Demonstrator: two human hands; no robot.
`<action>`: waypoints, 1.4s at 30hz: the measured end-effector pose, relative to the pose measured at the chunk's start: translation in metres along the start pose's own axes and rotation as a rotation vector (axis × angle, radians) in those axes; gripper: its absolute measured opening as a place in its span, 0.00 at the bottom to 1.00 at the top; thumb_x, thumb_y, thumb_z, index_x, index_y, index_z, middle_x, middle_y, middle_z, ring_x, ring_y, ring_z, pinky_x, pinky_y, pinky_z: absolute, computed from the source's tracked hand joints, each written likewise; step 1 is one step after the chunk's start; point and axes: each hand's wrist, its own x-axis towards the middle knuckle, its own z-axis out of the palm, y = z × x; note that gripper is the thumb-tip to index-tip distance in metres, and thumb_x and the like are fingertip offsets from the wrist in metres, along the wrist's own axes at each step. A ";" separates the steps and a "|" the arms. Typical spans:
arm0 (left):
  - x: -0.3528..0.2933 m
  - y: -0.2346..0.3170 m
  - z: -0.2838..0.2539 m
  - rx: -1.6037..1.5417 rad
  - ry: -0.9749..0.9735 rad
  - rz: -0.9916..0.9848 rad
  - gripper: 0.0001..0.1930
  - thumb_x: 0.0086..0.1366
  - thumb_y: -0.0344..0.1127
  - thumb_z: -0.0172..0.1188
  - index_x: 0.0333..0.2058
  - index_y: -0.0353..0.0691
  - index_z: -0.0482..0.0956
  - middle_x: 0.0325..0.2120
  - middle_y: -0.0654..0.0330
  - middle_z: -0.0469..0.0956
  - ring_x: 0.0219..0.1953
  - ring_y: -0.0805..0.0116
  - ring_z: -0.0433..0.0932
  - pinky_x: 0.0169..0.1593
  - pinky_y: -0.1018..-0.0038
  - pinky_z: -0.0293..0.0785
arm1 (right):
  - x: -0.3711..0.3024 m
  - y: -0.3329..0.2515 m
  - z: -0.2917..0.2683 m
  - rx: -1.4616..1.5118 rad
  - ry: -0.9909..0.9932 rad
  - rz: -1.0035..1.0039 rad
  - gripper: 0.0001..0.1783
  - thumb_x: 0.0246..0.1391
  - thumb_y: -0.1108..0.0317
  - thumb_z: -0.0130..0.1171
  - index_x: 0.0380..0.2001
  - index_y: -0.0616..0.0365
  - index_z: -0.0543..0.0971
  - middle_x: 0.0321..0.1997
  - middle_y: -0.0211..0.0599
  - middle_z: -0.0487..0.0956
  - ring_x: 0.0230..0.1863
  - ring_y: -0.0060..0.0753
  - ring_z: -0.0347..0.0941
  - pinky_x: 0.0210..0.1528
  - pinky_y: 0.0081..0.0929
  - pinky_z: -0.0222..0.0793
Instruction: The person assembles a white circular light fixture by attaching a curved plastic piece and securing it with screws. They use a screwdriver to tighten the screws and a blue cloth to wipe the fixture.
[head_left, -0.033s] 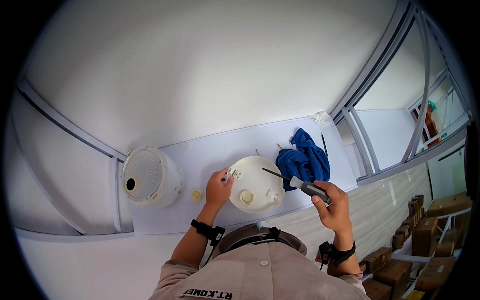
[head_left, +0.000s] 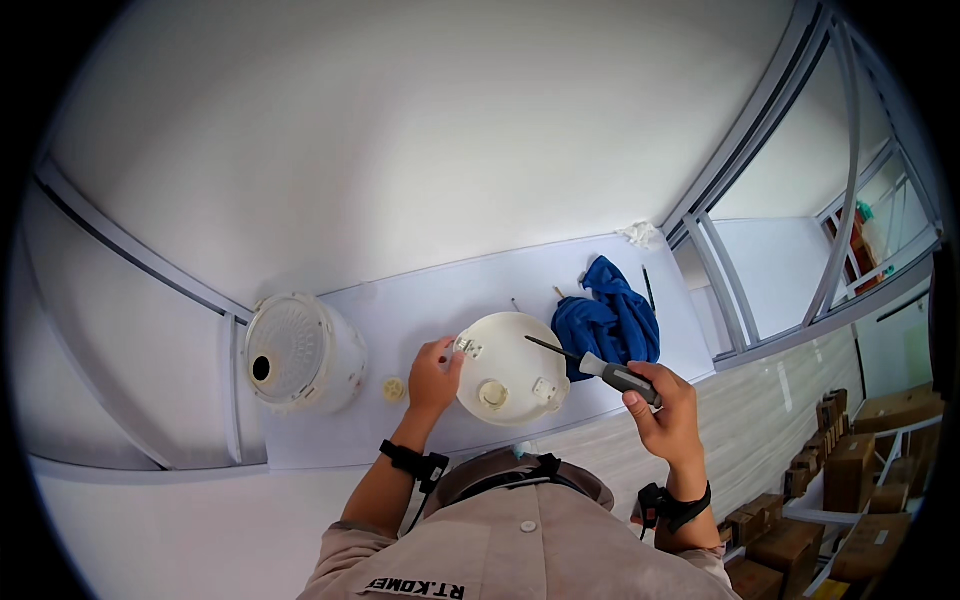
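Observation:
A white dome-shaped round part [head_left: 510,372] lies on the white table [head_left: 420,300] in front of me. My left hand [head_left: 435,375] rests on its left rim, fingers at a small white bracket [head_left: 468,347]. My right hand [head_left: 665,405] grips a screwdriver [head_left: 612,374] by its grey and black handle. The thin shaft points left, with its tip over the top of the dome. A small yellowish round piece [head_left: 394,389] sits just left of my left hand.
A larger white round housing [head_left: 300,352] lies on its side at the left. A crumpled blue cloth [head_left: 610,320] lies right of the dome, with a thin dark rod [head_left: 649,288] beside it. Cardboard boxes [head_left: 850,460] stand on the floor, lower right.

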 end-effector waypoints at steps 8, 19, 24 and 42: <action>-0.027 -0.022 -0.051 0.300 0.091 0.031 0.15 0.65 0.31 0.63 0.51 0.39 0.82 0.46 0.53 0.81 0.44 0.50 0.81 0.48 0.58 0.78 | -0.006 0.015 0.008 0.068 0.002 0.064 0.23 0.63 0.60 0.68 0.55 0.64 0.80 0.43 0.47 0.86 0.41 0.43 0.84 0.46 0.33 0.78; -0.060 -0.016 -0.035 0.319 -0.164 -0.121 0.08 0.63 0.33 0.67 0.38 0.36 0.82 0.38 0.48 0.80 0.41 0.44 0.80 0.46 0.54 0.77 | -0.012 0.070 0.053 0.867 0.050 0.576 0.31 0.70 0.57 0.62 0.68 0.65 0.73 0.43 0.40 0.84 0.32 0.21 0.74 0.34 0.19 0.69; -0.059 -0.022 -0.032 0.316 -0.206 -0.127 0.07 0.63 0.33 0.66 0.35 0.35 0.81 0.36 0.47 0.80 0.40 0.42 0.79 0.46 0.52 0.76 | -0.022 0.082 0.058 0.937 0.019 0.632 0.28 0.70 0.57 0.62 0.65 0.63 0.74 0.40 0.38 0.84 0.31 0.21 0.74 0.33 0.19 0.69; -0.039 0.076 -0.055 -0.651 -0.280 -0.236 0.06 0.64 0.27 0.72 0.38 0.35 0.85 0.29 0.62 0.86 0.29 0.78 0.82 0.29 0.81 0.77 | -0.027 0.052 0.038 0.678 -0.270 0.330 0.24 0.67 0.59 0.67 0.58 0.63 0.79 0.41 0.34 0.84 0.41 0.23 0.76 0.45 0.23 0.72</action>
